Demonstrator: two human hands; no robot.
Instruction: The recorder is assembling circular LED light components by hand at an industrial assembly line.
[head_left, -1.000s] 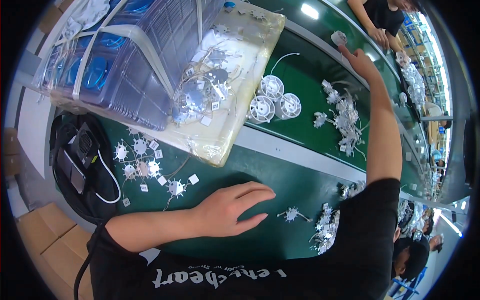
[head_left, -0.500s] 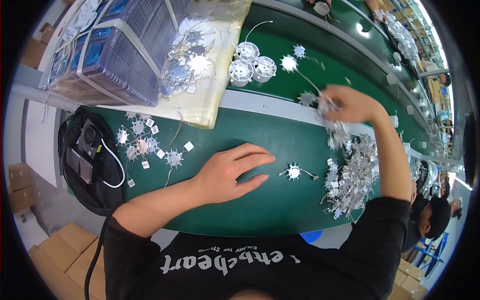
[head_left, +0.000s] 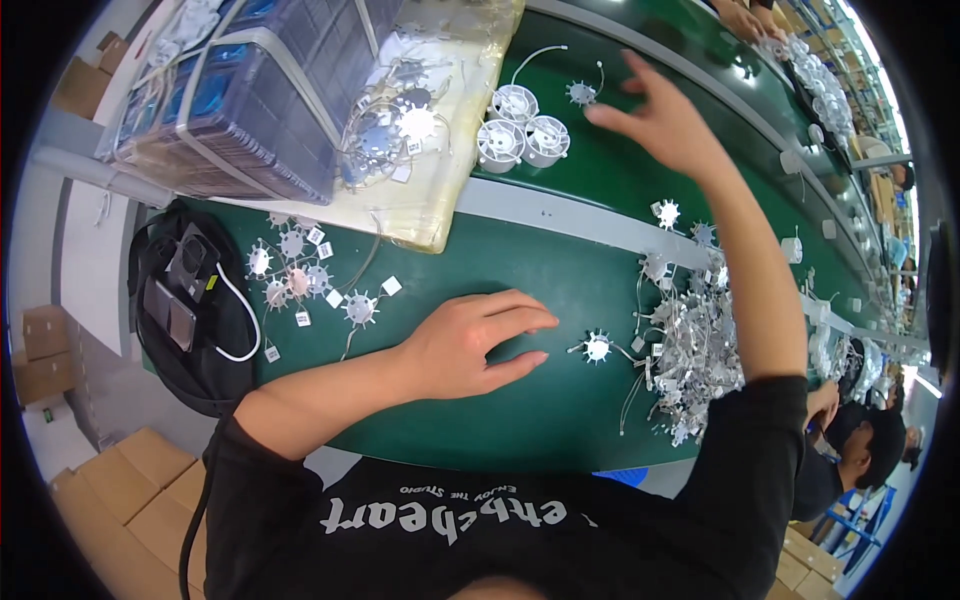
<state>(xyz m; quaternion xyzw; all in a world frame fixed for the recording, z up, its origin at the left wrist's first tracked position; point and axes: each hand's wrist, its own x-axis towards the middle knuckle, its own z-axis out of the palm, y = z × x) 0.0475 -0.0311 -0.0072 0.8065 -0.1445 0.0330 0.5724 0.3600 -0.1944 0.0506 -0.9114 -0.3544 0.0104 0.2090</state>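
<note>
My right hand [head_left: 655, 115] reaches over the green conveyor belt, a little blurred, its fingers spread and holding nothing. Close to its thumb lies a small silver star-shaped circuit board [head_left: 580, 93] with a wire. On the green table my left hand [head_left: 475, 345] rests palm down, thumb and fingers apart and empty. Just right of it sits a single star-shaped board [head_left: 596, 347] with short wires. Farther right, partly behind my right arm, is a heaped pile of such boards [head_left: 690, 340] with wires and white tags. One bright board [head_left: 665, 213] rests at the pile's far edge.
Three white round fan housings [head_left: 500, 145] stand on the belt. More boards [head_left: 298, 282] lie at the left, beside a black bag [head_left: 185, 375]. Strapped plastic trays [head_left: 225, 125] stand on a yellow-wrapped slab [head_left: 430, 225]. Other people work at the right.
My right hand has let go of the wired boards it held, which now lie at the pile, and has moved away over the belt. My left hand stays on the table.
</note>
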